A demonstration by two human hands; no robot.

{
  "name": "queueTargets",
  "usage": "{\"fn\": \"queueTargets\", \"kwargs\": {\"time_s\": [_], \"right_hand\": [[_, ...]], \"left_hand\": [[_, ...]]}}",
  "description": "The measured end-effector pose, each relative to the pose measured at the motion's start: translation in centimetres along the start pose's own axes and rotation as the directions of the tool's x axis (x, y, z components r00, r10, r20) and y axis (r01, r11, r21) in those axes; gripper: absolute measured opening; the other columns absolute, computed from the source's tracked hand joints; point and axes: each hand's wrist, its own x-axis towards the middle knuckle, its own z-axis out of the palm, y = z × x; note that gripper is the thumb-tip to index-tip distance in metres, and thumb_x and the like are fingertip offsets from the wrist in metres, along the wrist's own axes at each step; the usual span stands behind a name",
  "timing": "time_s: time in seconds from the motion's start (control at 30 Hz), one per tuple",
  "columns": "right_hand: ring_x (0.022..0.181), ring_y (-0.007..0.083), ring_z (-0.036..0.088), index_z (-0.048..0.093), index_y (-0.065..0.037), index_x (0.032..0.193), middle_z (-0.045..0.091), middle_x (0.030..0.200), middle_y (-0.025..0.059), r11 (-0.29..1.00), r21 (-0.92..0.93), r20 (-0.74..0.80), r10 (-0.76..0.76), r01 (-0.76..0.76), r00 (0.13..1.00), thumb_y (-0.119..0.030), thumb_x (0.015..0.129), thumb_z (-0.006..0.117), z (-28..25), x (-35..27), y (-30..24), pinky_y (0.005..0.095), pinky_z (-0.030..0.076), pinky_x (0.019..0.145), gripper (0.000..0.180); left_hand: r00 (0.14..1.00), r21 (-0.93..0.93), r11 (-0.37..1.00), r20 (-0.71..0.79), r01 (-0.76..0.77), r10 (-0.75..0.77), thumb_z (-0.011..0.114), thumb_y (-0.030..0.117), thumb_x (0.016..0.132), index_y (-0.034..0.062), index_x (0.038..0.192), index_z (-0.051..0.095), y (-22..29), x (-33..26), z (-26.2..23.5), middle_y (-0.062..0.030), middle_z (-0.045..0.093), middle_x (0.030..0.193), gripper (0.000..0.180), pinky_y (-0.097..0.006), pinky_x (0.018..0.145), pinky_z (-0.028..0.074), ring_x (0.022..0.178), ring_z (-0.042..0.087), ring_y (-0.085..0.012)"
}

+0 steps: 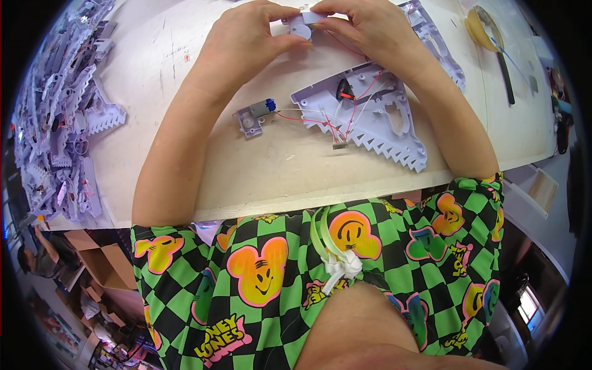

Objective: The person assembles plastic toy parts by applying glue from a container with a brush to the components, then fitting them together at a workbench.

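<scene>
At the far edge of the view, my left hand point(253, 34) pinches a small grey plastic gearbox housing point(300, 31) with a round disc on it. My right hand point(367, 28) closes its thumb and fingers on a small white block point(312, 16) at the housing's right side. Fingers partly hide how the two pieces meet. Nearer to me lies a grey toy-gun half shell point(382, 102) with a toothed edge, a black-and-red part point(344, 90) and thin red and white wires. Left of it rests a motor unit point(253, 117) with a blue end, wired toward the shell.
Many grey shells with wires make a tall pile point(61, 135) along the left. Another grey shell point(435, 46) lies beyond my right forearm. At the far right are a yellow bowl point(475, 28) and a dark-handled tool point(507, 80). Cardboard boxes point(108, 265) stand below the table point(234, 172) on the left.
</scene>
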Motion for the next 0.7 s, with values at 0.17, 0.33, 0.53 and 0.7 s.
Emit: {"fn": "queueTargets", "kwargs": {"time_s": [0.17,0.33,0.53,0.7], "right_hand": [[0.084,0.0305,0.065,0.07,-0.003,0.092,0.067,0.089,0.013,1.0,0.019,-0.003,-0.015,0.015,1.0,-0.02,0.083,0.067,0.3,-0.1,0.4,0.0374,0.052,0.075,0.019],[0.084,0.0316,0.065,0.07,-0.003,0.091,0.067,0.088,0.0134,0.999,0.042,-0.011,-0.006,0.007,1.0,-0.019,0.084,0.066,0.4,-0.1,0.7,0.0386,0.051,0.074,0.018],[0.082,0.0328,0.065,0.07,-0.003,0.093,0.067,0.086,0.0143,0.997,0.071,-0.004,0.001,-0.001,1.0,-0.019,0.084,0.066,0.3,-0.1,1.0,0.0397,0.051,0.073,0.019],[0.082,0.0325,0.065,0.07,-0.003,0.093,0.067,0.087,0.0148,0.997,0.073,-0.016,0.013,-0.012,1.0,-0.019,0.084,0.066,0.4,-0.2,1.1,0.0395,0.052,0.074,0.019]], "left_hand": [[0.996,0.134,0.987,-0.001,-0.088,0.089,0.08,0.023,0.072,0.0059,0.111,0.071,-1.7,0.4,0.5,-0.0067,0.071,0.094,0.044,-0.028,0.062,0.047,0.062,0.051,-0.0134],[0.999,0.119,0.992,0.018,-0.051,0.049,0.078,0.025,0.074,0.0052,0.113,0.07,-1.4,0.3,0.6,-0.0061,0.071,0.093,0.044,-0.026,0.059,0.044,0.061,0.049,-0.0106],[0.999,0.049,0.998,0.039,-0.034,0.032,0.078,0.024,0.077,0.0063,0.116,0.069,-1.7,0.6,0.7,-0.0036,0.071,0.097,0.043,-0.024,0.057,0.042,0.061,0.047,-0.0072],[0.996,0.069,0.996,0.064,0.06,-0.064,0.078,0.023,0.078,0.0074,0.117,0.069,-1.2,0.6,0.8,-0.0033,0.071,0.092,0.043,-0.025,0.056,0.042,0.06,0.048,-0.0067]]}}
